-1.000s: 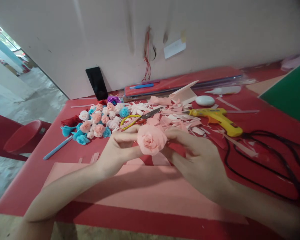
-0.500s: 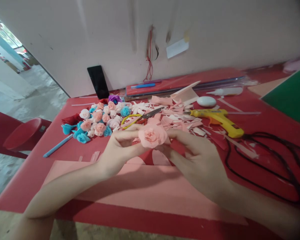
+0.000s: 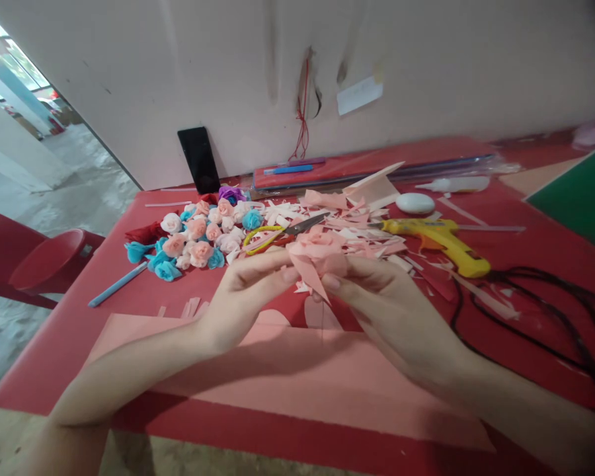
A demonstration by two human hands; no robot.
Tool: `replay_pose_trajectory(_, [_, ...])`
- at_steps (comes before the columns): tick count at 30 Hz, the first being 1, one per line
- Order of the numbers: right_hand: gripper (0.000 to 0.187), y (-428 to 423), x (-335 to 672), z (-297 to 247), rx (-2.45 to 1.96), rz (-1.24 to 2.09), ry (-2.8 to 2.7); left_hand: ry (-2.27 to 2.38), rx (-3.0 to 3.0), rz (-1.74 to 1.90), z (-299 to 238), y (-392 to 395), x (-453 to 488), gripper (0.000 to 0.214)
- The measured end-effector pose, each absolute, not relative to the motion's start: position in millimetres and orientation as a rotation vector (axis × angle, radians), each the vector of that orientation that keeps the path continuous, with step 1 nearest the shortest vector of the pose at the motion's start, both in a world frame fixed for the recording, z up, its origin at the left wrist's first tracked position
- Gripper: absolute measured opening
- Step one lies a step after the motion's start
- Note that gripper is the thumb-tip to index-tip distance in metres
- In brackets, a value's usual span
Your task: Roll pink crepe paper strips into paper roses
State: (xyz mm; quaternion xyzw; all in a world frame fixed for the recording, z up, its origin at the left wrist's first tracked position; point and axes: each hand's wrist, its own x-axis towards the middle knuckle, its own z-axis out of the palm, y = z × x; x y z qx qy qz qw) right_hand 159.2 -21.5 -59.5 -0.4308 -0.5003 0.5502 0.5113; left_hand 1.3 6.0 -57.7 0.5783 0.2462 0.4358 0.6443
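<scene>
A pink paper rose is pinched between both hands above the red table. My left hand grips its left side with thumb and fingers closed. My right hand holds its right side and pointed lower tip. The flower is tipped away from me, so its underside shows. A pink paper sheet lies flat under my forearms.
A pile of small paper roses, pink, white, blue and purple, lies at the left. Yellow-handled scissors rest among pink paper scraps. A yellow glue gun with black cable lies right. A black phone leans on the wall.
The rose has been tipped from facing me to facing away, its pointed base now showing. Both hands shifted slightly with it.
</scene>
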Motion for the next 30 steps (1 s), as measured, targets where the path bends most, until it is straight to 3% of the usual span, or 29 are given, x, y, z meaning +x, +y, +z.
replay_pose_trajectory(8, [0.021, -30, 156, -61, -0.944, 1.58, -1.134, 0.657, 1.311, 1.089, -65, 3, 4, 0.004])
replay_pose_trajectory(18, [0.027, -32, 156, -58, -0.987, 1.461, -1.254, 0.613, 1.371, 1.122, -62, -1, 4, 0.015])
replay_pose_trajectory(23, [0.029, -33, 154, -55, -1.019, 1.355, -1.341, 0.596, 1.266, 1.192, -64, -3, 5, 0.004])
replay_pose_trajectory(30, [0.022, -35, 154, -62, -1.006, 1.446, -1.257, 0.436, 1.078, 1.138, -64, -6, 9, 0.006])
